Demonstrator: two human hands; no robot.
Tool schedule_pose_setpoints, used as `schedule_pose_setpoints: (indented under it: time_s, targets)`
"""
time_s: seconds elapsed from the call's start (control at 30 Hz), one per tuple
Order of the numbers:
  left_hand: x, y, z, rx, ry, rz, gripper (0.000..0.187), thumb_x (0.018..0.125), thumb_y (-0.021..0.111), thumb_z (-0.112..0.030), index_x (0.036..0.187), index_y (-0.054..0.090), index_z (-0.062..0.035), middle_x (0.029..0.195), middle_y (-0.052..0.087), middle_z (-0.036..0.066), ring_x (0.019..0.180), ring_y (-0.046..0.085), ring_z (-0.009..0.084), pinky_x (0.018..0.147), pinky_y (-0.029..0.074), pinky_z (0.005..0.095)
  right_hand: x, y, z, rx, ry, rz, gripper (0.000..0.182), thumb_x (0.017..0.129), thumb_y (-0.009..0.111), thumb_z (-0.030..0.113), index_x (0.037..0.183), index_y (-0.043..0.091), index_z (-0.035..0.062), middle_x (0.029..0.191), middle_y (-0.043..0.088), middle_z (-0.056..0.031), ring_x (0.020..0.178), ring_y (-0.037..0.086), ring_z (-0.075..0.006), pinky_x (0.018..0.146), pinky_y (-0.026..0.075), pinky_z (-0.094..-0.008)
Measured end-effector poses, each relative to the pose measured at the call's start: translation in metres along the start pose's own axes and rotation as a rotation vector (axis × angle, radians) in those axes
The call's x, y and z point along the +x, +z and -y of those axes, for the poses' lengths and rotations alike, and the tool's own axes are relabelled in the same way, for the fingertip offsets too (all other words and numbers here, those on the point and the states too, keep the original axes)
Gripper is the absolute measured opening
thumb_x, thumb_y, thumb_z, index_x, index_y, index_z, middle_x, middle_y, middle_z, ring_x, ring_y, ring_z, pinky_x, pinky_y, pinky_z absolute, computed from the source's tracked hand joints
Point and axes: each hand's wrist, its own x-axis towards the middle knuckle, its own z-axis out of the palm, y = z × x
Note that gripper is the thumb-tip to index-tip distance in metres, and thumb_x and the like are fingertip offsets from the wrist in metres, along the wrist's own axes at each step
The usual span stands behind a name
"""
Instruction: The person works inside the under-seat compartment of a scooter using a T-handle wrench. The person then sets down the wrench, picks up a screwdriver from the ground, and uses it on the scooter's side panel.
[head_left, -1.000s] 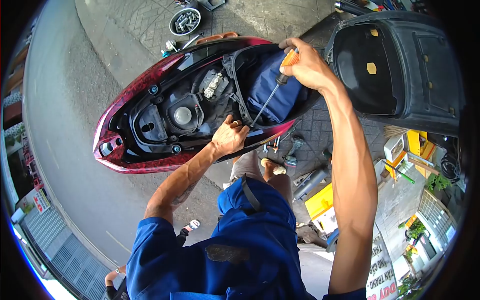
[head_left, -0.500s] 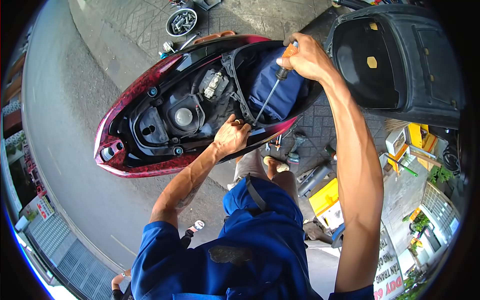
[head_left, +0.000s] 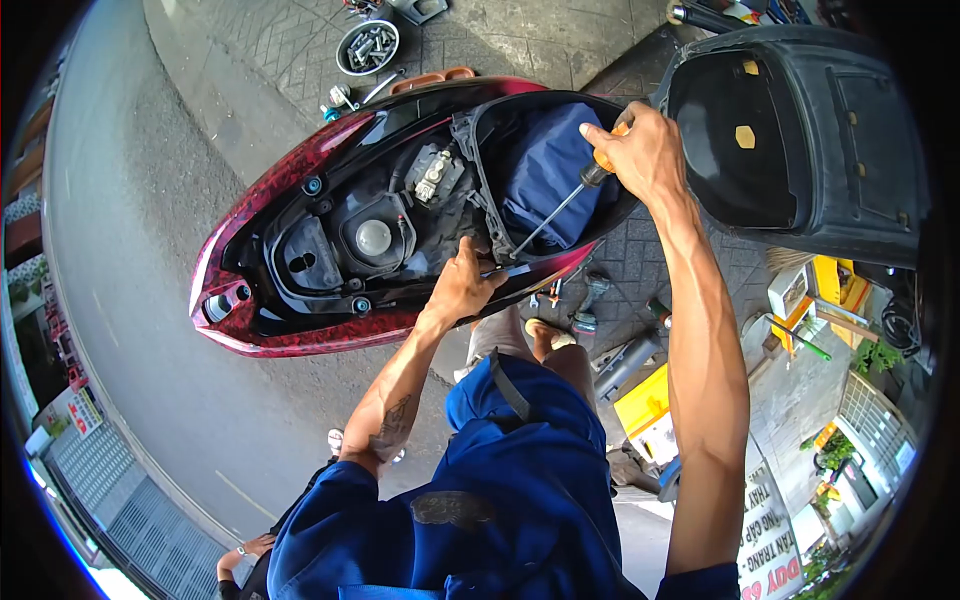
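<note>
My right hand [head_left: 645, 152] is closed around the orange handle of a screwdriver [head_left: 553, 220]. Its long shaft slants down to the left, and the tip is at the near rim of the scooter's storage bin [head_left: 483, 170]. A folded dark blue cloth [head_left: 550, 170] lies in that bin. My left hand [head_left: 462, 287] rests at the near edge of the scooter body [head_left: 375, 333], left of the screwdriver tip. Its index finger and thumb are spread apart; the other fingers are mostly hidden. The round fuel cap [head_left: 373, 238] lies left of this hand.
A raised black seat [head_left: 745, 140] stands at the right. Beyond the scooter is a metal bowl [head_left: 367, 47] of sockets or similar parts, near an orange tray [head_left: 432, 80]. A cordless power tool [head_left: 592, 300] lies on the paving near my feet. Another person's arm [head_left: 240, 562] shows lower left.
My right hand and the screwdriver handle have moved right and down, tilting the shaft lower. The left hand's thumb and index finger have spread. The person at lower left has come closer.
</note>
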Motion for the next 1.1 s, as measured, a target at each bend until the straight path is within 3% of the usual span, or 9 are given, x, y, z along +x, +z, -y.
schedule_pose_setpoints:
  time_s: [0.2,0.3,0.4,0.57,0.63,0.77,0.9,0.97,1.1]
  targets:
    - [0.009,0.019,0.012,-0.221,-0.348,0.113,0.031,0.088,0.053,-0.007,0.111,0.037,0.0060,0.074,0.063,0.022,0.057,0.067,0.0329,0.051,0.055,0.0380,0.008,-0.006,-0.008,0.215,-0.251,0.222,0.034,0.078,0.075,0.031,0.085,0.063,-0.0008,0.075,0.066,-0.0154,0.070,0.065,-0.0243,0.069,0.050,-0.0335]
    - [0.020,0.024,0.014,-0.370,-0.470,0.030,0.030,0.087,0.053,-0.004,0.111,0.037,0.0056,0.073,0.063,0.023,0.055,0.067,0.0337,0.049,0.055,0.0383,0.014,-0.006,0.003,-0.019,-0.107,0.195,0.034,0.078,0.074,0.031,0.087,0.064,-0.0011,0.079,0.066,-0.0178,0.075,0.065,-0.0249,0.072,0.050,-0.0334]
    - [0.015,0.027,0.014,-0.106,-0.194,-0.004,0.026,0.086,0.052,-0.002,0.109,0.040,0.0055,0.073,0.063,0.025,0.056,0.067,0.0331,0.050,0.055,0.0389,0.015,-0.007,0.011,-0.075,-0.086,0.225,0.035,0.079,0.073,0.030,0.090,0.064,-0.0014,0.083,0.066,-0.0197,0.080,0.066,-0.0254,0.075,0.050,-0.0336]
    - [0.009,0.022,0.012,-0.053,-0.213,0.033,0.027,0.083,0.053,0.000,0.108,0.043,0.0062,0.078,0.065,0.025,0.060,0.068,0.0327,0.055,0.055,0.0392,0.024,-0.007,0.007,0.024,-0.220,0.330,0.038,0.077,0.075,0.029,0.096,0.065,-0.0022,0.085,0.067,-0.0194,0.084,0.066,-0.0270,0.077,0.049,-0.0345]
    - [0.000,0.026,0.019,0.090,-0.031,-0.118,0.027,0.081,0.056,0.001,0.107,0.047,0.0061,0.083,0.067,0.023,0.064,0.069,0.0308,0.059,0.055,0.0384,0.030,-0.004,0.007,0.013,-0.241,0.354,0.039,0.076,0.075,0.029,0.098,0.065,-0.0025,0.084,0.066,-0.0186,0.084,0.066,-0.0276,0.077,0.049,-0.0347]
    - [0.001,0.024,0.016,-0.066,-0.017,-0.209,0.030,0.079,0.062,0.000,0.106,0.052,0.0051,0.090,0.069,0.019,0.074,0.070,0.0285,0.065,0.055,0.0368,0.037,-0.007,0.009,-0.438,0.002,0.331,0.039,0.074,0.076,0.023,0.100,0.065,-0.0035,0.083,0.067,-0.0170,0.075,0.066,-0.0293,0.072,0.050,-0.0365]
    - [0.034,0.009,-0.038,-0.265,0.048,-0.214,0.035,0.077,0.070,-0.007,0.108,0.058,0.0031,0.100,0.069,0.015,0.086,0.068,0.0273,0.078,0.053,0.0359,0.032,-0.017,-0.012,-0.207,-0.771,0.363,0.036,0.070,0.078,0.012,0.101,0.066,-0.0036,0.075,0.066,-0.0106,0.060,0.061,-0.0214,0.059,0.049,-0.0338]
    - [0.054,0.016,-0.066,-0.316,0.128,-0.267,0.042,0.076,0.074,-0.012,0.111,0.057,0.0028,0.108,0.067,0.017,0.095,0.065,0.0278,0.085,0.051,0.0367,0.027,-0.023,0.006,0.015,-0.135,0.499,0.036,0.069,0.077,0.003,0.102,0.067,-0.0037,0.068,0.063,-0.0050,0.050,0.053,-0.0113,0.046,0.043,-0.0286]
    - [0.069,0.058,-0.125,-0.601,0.228,-0.472,0.053,0.073,0.079,-0.015,0.117,0.054,0.0012,0.114,0.062,0.018,0.101,0.061,0.0289,0.086,0.050,0.0393,0.025,-0.027,0.028,-0.147,-0.069,0.550,0.036,0.068,0.076,-0.003,0.103,0.066,-0.0056,0.064,0.058,-0.0027,0.048,0.047,-0.0057,0.041,0.036,-0.0239]
